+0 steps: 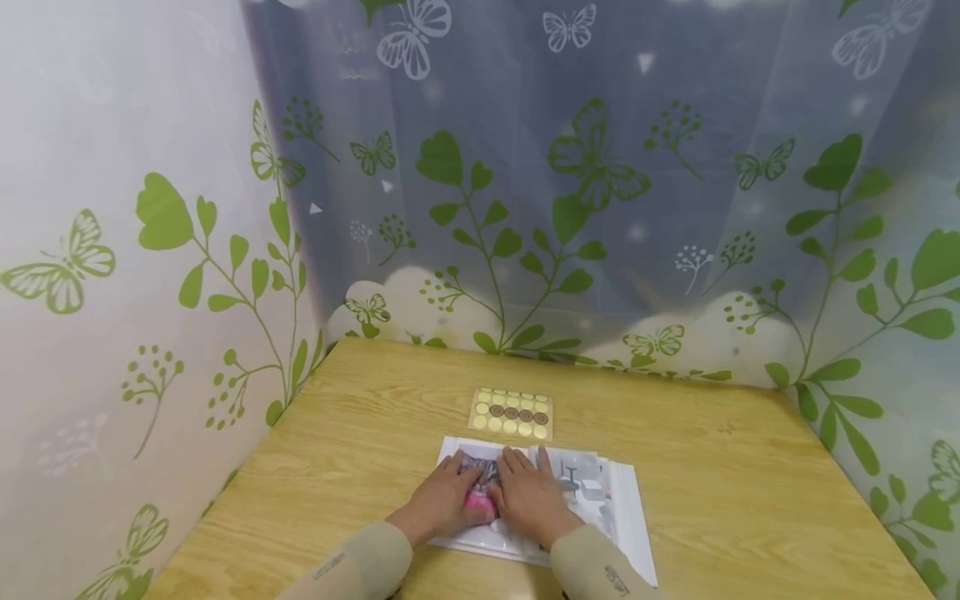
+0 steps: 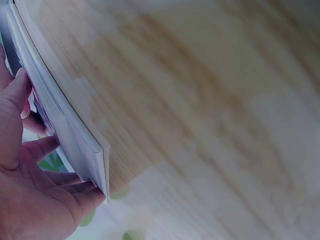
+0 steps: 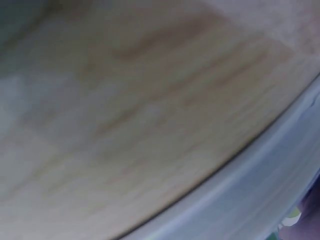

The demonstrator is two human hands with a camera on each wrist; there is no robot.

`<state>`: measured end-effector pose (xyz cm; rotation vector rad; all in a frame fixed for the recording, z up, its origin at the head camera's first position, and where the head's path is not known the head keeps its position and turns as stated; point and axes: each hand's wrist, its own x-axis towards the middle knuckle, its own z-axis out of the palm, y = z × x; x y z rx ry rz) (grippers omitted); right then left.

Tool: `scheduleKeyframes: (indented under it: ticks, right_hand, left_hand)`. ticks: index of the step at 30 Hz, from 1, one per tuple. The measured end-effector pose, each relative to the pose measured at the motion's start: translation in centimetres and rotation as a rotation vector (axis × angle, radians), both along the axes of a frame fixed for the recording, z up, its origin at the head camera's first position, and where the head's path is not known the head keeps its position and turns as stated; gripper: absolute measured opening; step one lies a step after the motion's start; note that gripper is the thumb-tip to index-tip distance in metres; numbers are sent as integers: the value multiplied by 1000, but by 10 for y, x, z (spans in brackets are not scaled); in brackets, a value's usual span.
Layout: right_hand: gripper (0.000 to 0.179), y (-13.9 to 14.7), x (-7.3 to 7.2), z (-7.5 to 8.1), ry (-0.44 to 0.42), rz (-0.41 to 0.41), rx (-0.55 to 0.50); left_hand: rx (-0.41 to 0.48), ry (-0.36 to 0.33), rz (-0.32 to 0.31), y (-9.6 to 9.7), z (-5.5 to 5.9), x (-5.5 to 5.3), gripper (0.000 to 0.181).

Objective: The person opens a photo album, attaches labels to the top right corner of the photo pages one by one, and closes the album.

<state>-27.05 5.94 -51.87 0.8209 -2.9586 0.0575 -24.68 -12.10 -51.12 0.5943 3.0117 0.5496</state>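
A picture book point(image 1: 633, 525) with white page edges lies on the wooden table in front of me, its printed pages facing up. My left hand point(image 1: 438, 498) rests on the left part of the page, beside a dark and bright pink picture. On the middle of the page my right hand point(image 1: 534, 498) presses with its fingers extended, left of a grey printed scene. From the left wrist, the left hand point(image 2: 42, 195) touches the book's thick edge point(image 2: 75, 135) with outstretched fingers. The right wrist view has a blurred book edge point(image 3: 235, 200); the right hand there is mostly out of frame.
Just beyond the book lies a small sheet of round gold stickers point(image 1: 512, 400), with several brown ones in one row. The wooden table point(image 1: 720, 475) extends to both sides. Patterned curtains point(image 1: 487, 250) with leaves and butterflies stand behind it and at both sides.
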Motion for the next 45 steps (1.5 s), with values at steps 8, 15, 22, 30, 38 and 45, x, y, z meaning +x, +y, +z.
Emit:
scheduleKeyframes:
  ticks: [8,15,22,30,38,45]
  right_hand:
    - [57,-4,5,-2,30,16,-18]
    - [56,0,8,-1,70,26,16]
    - [56,10,8,-5,62,14,-9]
    - [56,16,5,-4,51,-13,-28]
    - [58,14,-2,0,42,-48,-69]
    - [60,11,-5,0,4,-61,-80]
  left_hand:
    - [22,-14,22,-3,1,1,78]
    - [27,-26,34,-6,2,1,79]
    - [43,-41,33,-6,1,2,78]
    - [33,-27,20,-2,-3,1,77]
    - [18,4,8,-1,0,0,75]
    - [30,-14,22,0,-1,1,76]
